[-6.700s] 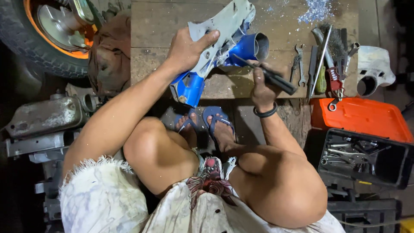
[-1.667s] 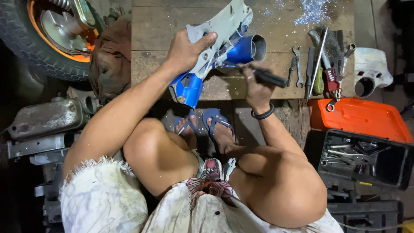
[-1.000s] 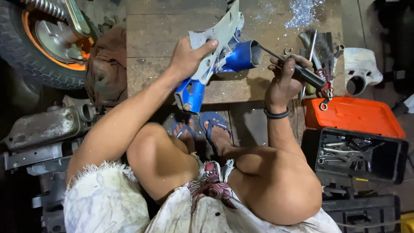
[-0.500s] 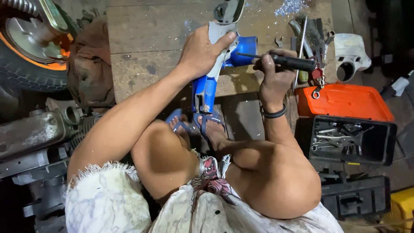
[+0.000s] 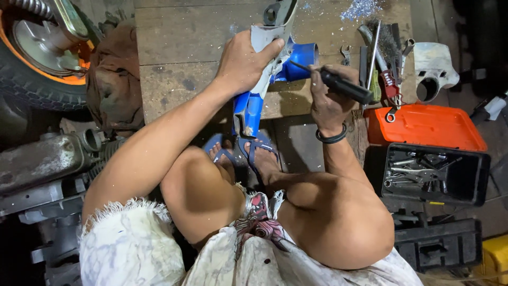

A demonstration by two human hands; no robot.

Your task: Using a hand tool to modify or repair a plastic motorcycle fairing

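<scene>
We saw a scene lit from above and ahead: the wooden board [image 5: 185,47] was bright and evenly lit, while the lower left corner and right edge sank into near-black shadow. The orange case lid [image 5: 423,127] showed a soft sheen, the wheel rim [image 5: 37,45] a dull glint. Skin on the forearms caught warm highlights. Focus was fairly sharp centrally; straight edges bowed slightly outward towards the frame's borders.

Glossy blue painted frame part [image 5: 253,106], rough worn wooden board [image 5: 180,47], matt orange plastic case [image 5: 426,127]
</scene>
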